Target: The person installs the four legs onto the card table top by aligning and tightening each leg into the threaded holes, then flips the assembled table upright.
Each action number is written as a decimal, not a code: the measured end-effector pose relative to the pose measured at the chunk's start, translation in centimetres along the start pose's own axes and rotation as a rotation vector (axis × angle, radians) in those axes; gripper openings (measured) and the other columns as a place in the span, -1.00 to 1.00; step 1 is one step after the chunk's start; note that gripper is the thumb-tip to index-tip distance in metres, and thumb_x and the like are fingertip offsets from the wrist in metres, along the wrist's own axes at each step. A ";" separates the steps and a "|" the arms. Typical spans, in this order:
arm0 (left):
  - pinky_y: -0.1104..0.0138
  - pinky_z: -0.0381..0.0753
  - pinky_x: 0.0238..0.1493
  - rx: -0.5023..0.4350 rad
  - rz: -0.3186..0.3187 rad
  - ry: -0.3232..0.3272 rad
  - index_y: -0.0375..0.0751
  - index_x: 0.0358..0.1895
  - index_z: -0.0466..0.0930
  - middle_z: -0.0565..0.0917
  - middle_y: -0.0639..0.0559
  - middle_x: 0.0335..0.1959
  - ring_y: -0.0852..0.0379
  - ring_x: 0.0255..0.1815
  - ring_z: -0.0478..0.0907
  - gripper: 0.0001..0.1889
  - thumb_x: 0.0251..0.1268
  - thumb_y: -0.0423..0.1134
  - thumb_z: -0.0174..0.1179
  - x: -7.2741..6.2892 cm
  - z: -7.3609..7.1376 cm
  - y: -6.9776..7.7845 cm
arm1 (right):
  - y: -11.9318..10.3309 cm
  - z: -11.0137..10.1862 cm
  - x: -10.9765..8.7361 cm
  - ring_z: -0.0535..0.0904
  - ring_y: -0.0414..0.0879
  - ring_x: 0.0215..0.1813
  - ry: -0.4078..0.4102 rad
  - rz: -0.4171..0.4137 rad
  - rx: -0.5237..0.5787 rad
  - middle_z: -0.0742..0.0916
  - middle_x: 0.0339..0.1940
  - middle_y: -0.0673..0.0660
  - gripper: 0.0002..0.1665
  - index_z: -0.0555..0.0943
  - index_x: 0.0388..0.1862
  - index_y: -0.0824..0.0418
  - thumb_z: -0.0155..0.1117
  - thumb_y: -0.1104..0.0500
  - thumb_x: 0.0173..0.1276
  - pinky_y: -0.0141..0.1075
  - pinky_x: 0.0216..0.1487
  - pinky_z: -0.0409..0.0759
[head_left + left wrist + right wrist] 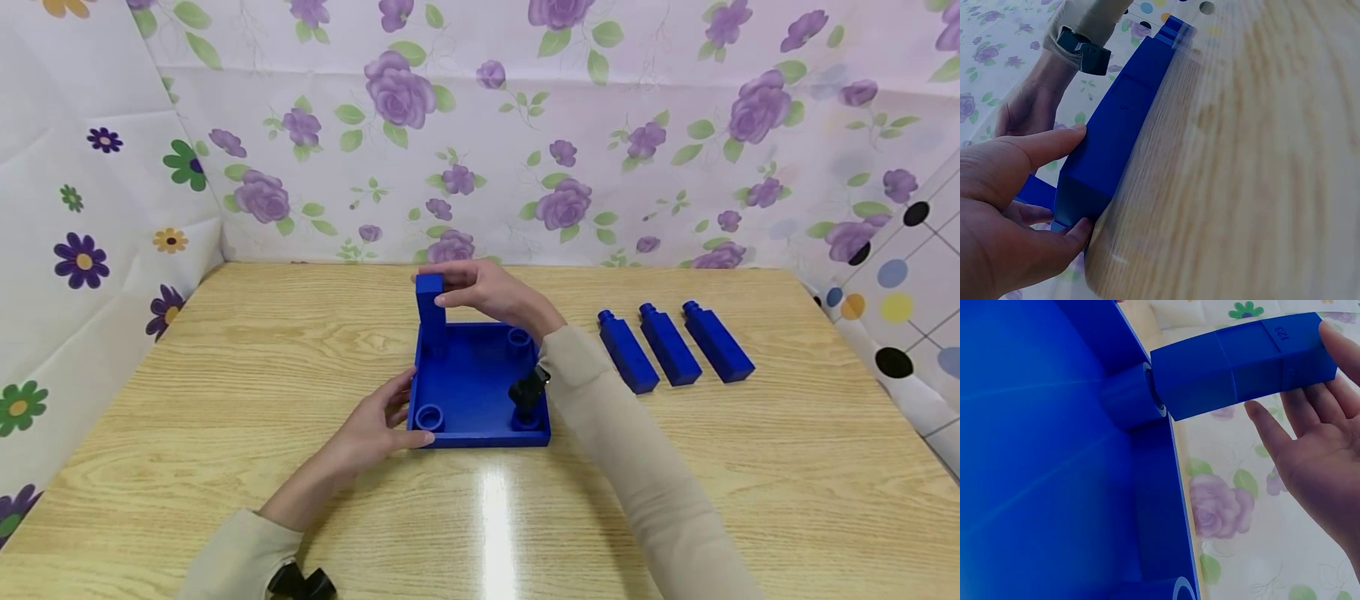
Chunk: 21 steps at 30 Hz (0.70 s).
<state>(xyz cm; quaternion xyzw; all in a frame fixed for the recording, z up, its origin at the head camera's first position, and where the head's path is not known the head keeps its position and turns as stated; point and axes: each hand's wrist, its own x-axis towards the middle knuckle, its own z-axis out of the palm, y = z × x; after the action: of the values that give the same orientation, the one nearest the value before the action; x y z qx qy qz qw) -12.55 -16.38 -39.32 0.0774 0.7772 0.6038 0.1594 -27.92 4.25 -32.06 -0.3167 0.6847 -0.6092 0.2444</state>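
A square blue tabletop [476, 379] with a raised rim lies underside up on the table. Upright at its far left corner stands a blue table leg [431, 308], its lower end at a round socket [1135, 397]. My right hand [491, 287] holds this leg near its top between thumb and fingers; the right wrist view shows the fingertips along its faces. At the near left corner, my left hand [371, 429] grips the tabletop, thumb over the front rim and fingers against the left side. Round sockets show at the near left [429, 417] and far right [518, 337] corners.
Three more blue legs with threaded necks, a left one [628, 354], a middle one [670, 346] and a right one [717, 343], lie side by side on the wooden table [225, 400]. A flowered cloth [480, 150] hangs along the back. My right sleeve passes over the near right corner.
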 end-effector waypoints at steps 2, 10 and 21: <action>0.01 0.24 0.38 0.000 0.000 -0.002 -0.31 0.53 -0.08 0.24 -0.35 0.39 -0.28 0.38 0.23 -0.02 0.12 -0.43 0.38 0.0 0.0 0.0 | 0.0 0.0 -0.1 0.52 -0.05 0.23 0.022 0.003 -0.025 0.60 0.22 0.18 -0.39 0.40 0.39 0.26 0.25 0.28 0.38 -0.20 0.26 0.47; 0.05 0.26 0.37 -0.004 0.001 0.001 -0.31 0.53 -0.07 0.22 -0.35 0.40 -0.27 0.38 0.21 -0.03 0.12 -0.44 0.38 0.0 -0.1 0.1 | -0.2 1.2 -0.6 0.60 -0.12 0.09 0.149 0.003 -0.173 0.69 0.06 0.11 -0.39 0.47 0.35 0.15 0.35 0.19 0.32 -0.25 0.14 0.56; 0.07 0.29 0.35 0.021 -0.012 0.002 -0.31 0.53 -0.07 0.20 -0.34 0.42 -0.26 0.39 0.21 -0.03 0.12 -0.42 0.38 0.1 0.1 0.1 | 0.1 3.4 -1.0 0.66 -0.13 -0.03 0.369 -0.044 -0.274 0.73 -0.04 0.13 -0.38 0.51 0.31 0.21 0.41 0.17 0.26 -0.29 -0.04 0.65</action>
<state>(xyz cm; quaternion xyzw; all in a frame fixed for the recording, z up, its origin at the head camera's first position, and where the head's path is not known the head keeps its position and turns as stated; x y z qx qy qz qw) -12.61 -16.28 -39.27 0.0737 0.7841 0.5948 0.1612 -24.82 2.64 -32.67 -0.2450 0.7870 -0.5634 0.0566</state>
